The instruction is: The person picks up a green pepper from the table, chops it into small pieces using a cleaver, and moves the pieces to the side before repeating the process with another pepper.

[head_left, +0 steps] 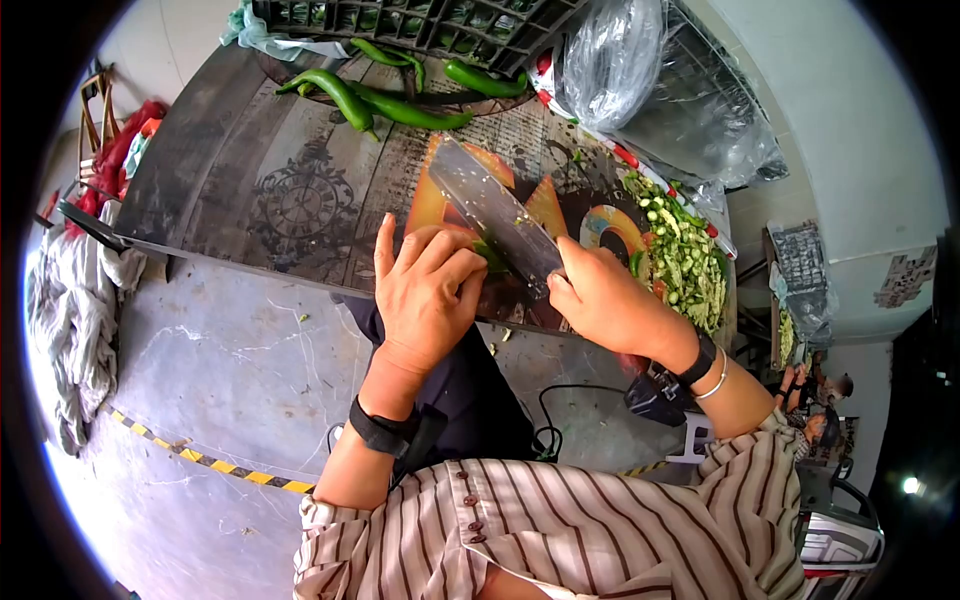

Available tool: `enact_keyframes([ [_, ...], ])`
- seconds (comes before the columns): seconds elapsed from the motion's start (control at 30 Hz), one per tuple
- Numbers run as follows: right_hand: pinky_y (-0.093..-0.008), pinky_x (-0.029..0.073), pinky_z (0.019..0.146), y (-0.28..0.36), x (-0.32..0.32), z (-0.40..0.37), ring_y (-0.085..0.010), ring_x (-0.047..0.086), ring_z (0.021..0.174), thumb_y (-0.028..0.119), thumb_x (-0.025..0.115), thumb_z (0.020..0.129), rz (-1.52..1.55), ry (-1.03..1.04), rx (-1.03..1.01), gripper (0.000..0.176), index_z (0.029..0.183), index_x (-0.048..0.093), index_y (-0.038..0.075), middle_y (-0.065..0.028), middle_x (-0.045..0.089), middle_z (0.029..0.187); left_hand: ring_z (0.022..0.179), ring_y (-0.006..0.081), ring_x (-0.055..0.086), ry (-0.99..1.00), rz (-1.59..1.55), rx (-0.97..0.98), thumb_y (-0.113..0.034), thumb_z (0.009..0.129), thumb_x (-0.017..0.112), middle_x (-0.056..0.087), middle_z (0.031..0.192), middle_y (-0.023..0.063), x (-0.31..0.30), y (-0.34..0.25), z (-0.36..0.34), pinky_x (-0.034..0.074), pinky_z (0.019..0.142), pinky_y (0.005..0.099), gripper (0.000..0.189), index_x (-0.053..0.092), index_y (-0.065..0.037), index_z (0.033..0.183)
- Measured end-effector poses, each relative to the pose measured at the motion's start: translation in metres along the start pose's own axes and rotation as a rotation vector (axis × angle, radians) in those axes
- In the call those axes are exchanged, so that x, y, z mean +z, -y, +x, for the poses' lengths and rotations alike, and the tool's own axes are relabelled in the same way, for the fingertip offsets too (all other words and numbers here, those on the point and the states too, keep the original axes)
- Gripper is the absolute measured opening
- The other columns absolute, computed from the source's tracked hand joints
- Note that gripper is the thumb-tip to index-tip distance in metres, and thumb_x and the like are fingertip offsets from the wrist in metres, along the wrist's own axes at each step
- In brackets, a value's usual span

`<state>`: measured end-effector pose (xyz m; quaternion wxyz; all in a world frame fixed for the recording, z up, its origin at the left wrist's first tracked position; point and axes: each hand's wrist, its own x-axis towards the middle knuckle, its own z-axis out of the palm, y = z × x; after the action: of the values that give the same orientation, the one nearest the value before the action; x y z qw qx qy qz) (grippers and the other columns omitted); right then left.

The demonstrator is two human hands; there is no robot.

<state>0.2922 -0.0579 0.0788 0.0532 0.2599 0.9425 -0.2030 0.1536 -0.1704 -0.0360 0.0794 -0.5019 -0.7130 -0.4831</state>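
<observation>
A broad kitchen knife (495, 210) is gripped by my right hand (612, 302), its blade slanting up and left over the table. Pressed near the table's front edge, my left hand (425, 290) has its fingers curled against a green chili pepper (490, 256), of which only a small part shows beside the blade. Bits of pepper cling to the metal. Several whole green chili peppers (345, 98) lie farther back. To the right of my right hand spreads a heap of chopped green peppers (695, 265).
The dark patterned table (200, 180) holds a black plastic crate (400, 25) at its far edge. Clear plastic bags (615, 60) are at the back right. A cloth (75, 310) hangs at the left. Other people (815, 420) are in the distance on the right.
</observation>
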Motion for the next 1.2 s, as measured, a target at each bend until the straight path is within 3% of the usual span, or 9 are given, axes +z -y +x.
enact_keyframes([
  [0.23,-0.0511,0.043,0.066,0.001,0.004,0.020,-0.0503,0.056,0.076,0.013,0.055,0.089,0.076,0.014,-0.026,0.022,0.088,0.044,-0.007,-0.0315,0.055,0.074,0.097,0.0153,0.060,-0.015,0.010,0.021,-0.012,0.070,0.075,0.064,0.087,-0.0071,0.003,0.000,0.000,0.025,0.113,0.0476,0.010,0.067,-0.016,0.074],
  [0.3,-0.0511,0.044,0.066,-0.009,0.024,0.030,-0.0501,0.056,0.076,0.012,0.054,0.089,0.099,-0.125,-0.149,0.021,0.087,0.044,-0.007,-0.0321,0.055,0.075,0.099,0.0129,0.059,0.004,0.031,0.026,-0.013,0.073,0.072,0.064,0.090,-0.0089,0.004,0.001,-0.001,0.023,0.114,0.0486,0.009,0.065,-0.018,0.072],
  [0.57,-0.0508,0.045,0.058,-0.021,0.026,0.024,-0.0484,0.059,0.070,0.012,0.055,0.087,0.089,-0.326,-0.167,0.020,0.086,0.045,-0.006,-0.0289,0.057,0.068,0.099,0.0143,0.058,-0.052,0.034,0.068,-0.013,0.074,0.072,0.064,0.088,-0.0080,0.003,0.002,-0.003,0.022,0.114,0.0503,0.007,0.067,-0.018,0.075],
  [0.77,-0.0511,0.046,0.062,-0.010,0.021,0.002,-0.0488,0.059,0.072,0.013,0.055,0.088,0.119,-0.241,-0.135,0.022,0.085,0.045,-0.007,-0.0310,0.057,0.070,0.099,0.0152,0.059,-0.043,0.043,0.069,-0.013,0.071,0.074,0.064,0.089,-0.0071,0.005,0.004,-0.005,0.022,0.114,0.0485,0.009,0.069,-0.018,0.077],
  [0.83,-0.0527,0.047,0.070,-0.006,0.020,0.000,-0.0497,0.059,0.078,0.010,0.053,0.087,0.158,-0.143,-0.073,0.018,0.089,0.049,-0.008,-0.0323,0.060,0.077,0.099,0.0152,0.059,-0.045,0.037,0.074,-0.013,0.071,0.074,0.064,0.090,-0.0070,0.004,0.003,-0.003,0.023,0.114,0.0484,0.009,0.068,-0.017,0.077],
  [1.2,-0.0519,0.047,0.066,-0.001,0.011,0.007,-0.0497,0.060,0.076,0.013,0.054,0.089,0.116,-0.041,-0.038,0.022,0.086,0.045,-0.007,-0.0324,0.058,0.073,0.111,0.0249,0.054,-0.129,-0.027,0.015,-0.011,0.071,0.076,0.059,0.104,0.0010,0.001,0.009,-0.009,0.029,0.111,0.0516,0.013,0.068,-0.012,0.082],
])
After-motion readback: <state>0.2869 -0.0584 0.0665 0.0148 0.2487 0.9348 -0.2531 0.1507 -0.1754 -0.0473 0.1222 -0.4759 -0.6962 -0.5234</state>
